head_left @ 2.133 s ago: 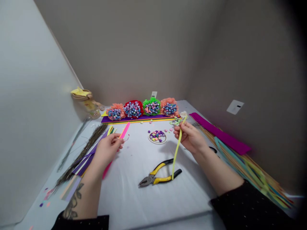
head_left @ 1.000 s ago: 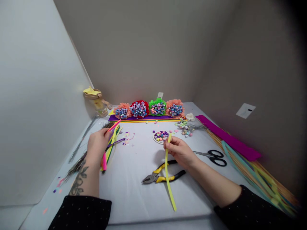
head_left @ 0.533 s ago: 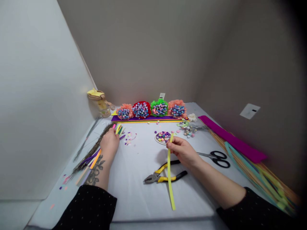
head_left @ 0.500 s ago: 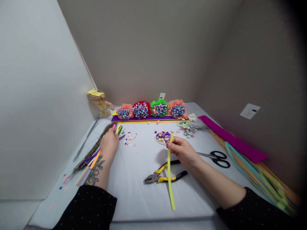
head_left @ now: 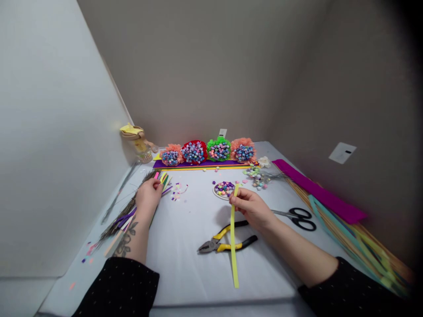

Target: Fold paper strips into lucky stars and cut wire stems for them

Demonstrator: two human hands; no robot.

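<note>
My right hand [head_left: 249, 203] pinches a yellow paper strip [head_left: 233, 246] near its top, and the strip hangs down in front of the pliers [head_left: 218, 241] with yellow and black handles. At the left, my left hand [head_left: 148, 193] is closed over a pile of coloured paper strips [head_left: 165, 179]. Its fingertips touch or nearly touch the strips; what they grip is hidden. Purple strips [head_left: 124, 218] show beside my left forearm, on a bundle of dark thin stems or wires [head_left: 114, 226]. Just beyond my right fingers lies a round dish [head_left: 216, 193] of small paper stars [head_left: 224, 188].
Along the back stand several star bouquets [head_left: 194, 152] in ruffled paper, behind a stack of coloured sheets [head_left: 205, 166]. Scissors [head_left: 299, 219] lie right of my right wrist. A magenta sheet [head_left: 317, 190] and long strips [head_left: 357, 246] line the right side. A jar [head_left: 140, 147] stands back left.
My left hand and forearm have shifted slightly left, and an orange strip beside the forearm no longer shows. The lower end of the yellow strip has swung a little left.
</note>
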